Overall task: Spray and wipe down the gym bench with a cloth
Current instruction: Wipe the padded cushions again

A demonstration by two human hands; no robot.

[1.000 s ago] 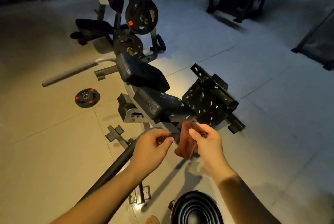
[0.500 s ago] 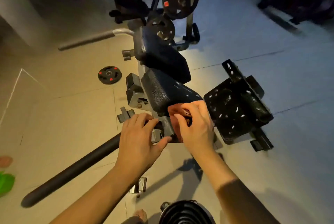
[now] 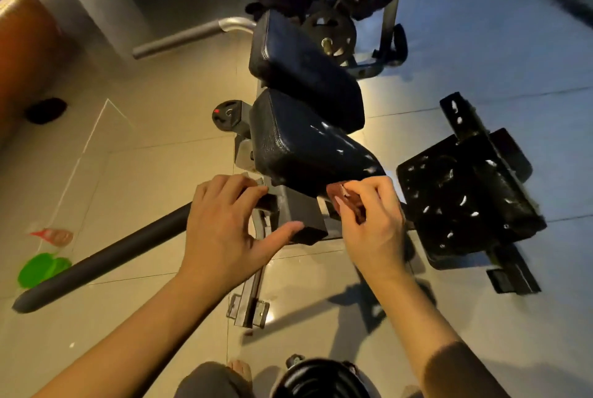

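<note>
Fingers (image 3: 369,184) of right hand (image 3: 373,227) pinch cloth (image 3: 353,205) (bunched) at bench (image 3: 305,144) edge; left hand (image 3: 221,224) spread.

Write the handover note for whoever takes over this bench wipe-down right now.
Left hand: open, fingers resting on the bench frame below the seat pad.
Right hand: pinches the reddish-brown cloth at the seat pad's near end.
Done: cannot tell if sprayed; no spray bottle clearly visible.
To do: wipe seat pad and back pad.
</note>
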